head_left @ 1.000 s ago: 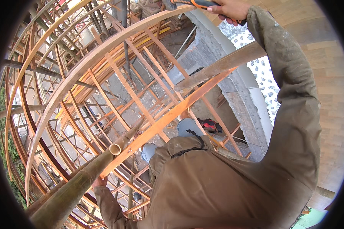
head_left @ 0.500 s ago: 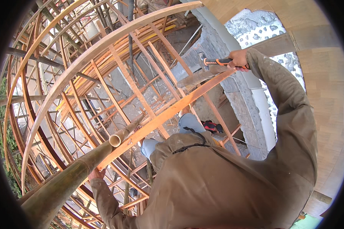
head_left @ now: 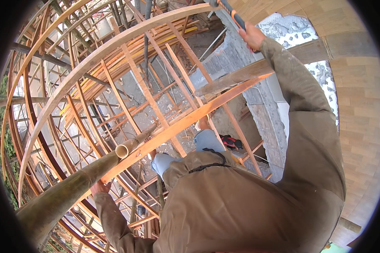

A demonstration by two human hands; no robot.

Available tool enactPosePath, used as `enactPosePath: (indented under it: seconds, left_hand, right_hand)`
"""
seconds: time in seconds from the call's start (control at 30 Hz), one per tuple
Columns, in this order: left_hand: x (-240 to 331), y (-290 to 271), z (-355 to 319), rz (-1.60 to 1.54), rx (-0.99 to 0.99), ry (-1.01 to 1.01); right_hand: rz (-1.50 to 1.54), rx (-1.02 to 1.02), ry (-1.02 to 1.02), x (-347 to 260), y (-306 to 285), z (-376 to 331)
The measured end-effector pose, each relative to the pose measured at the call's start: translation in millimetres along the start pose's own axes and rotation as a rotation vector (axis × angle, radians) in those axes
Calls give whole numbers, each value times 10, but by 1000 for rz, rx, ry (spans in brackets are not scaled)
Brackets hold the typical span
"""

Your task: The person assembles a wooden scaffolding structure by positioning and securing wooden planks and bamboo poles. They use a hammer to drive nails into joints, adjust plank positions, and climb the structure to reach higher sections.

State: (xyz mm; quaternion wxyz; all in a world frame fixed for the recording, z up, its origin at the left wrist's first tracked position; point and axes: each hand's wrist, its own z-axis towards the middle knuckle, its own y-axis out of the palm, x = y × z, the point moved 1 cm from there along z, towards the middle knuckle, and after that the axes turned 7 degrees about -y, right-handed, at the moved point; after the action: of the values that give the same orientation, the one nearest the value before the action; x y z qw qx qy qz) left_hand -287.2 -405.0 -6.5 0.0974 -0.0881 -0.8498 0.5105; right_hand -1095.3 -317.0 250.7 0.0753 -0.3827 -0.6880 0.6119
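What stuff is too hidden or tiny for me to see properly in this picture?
All in the head view:
Left hand: some fingers are hidden by the board.
Hammer: its head is partly cut off by the top edge.
Bamboo pole: the lower end is lost in the dark rim.
Red and black thing: too small to tell.

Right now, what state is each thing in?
Right hand: closed on the hammer.
Hammer: held apart from the board.
Left hand: at the board's lower-left end, grip unclear.
Board: slanting across the view.
Bamboo tube: cut end open, hollow.
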Motion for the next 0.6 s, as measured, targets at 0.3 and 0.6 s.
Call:
enactPosePath:
  seconds: [0.3, 0.6]
  left_hand:
    - [82, -30, 33, -34, -48, 17]
    - [146, -139, -23, 100, -32, 9]
  right_hand:
    - [-119, -698, 274, 193, -418, -337]
    - [209, 118, -126, -662, -1141, 700]
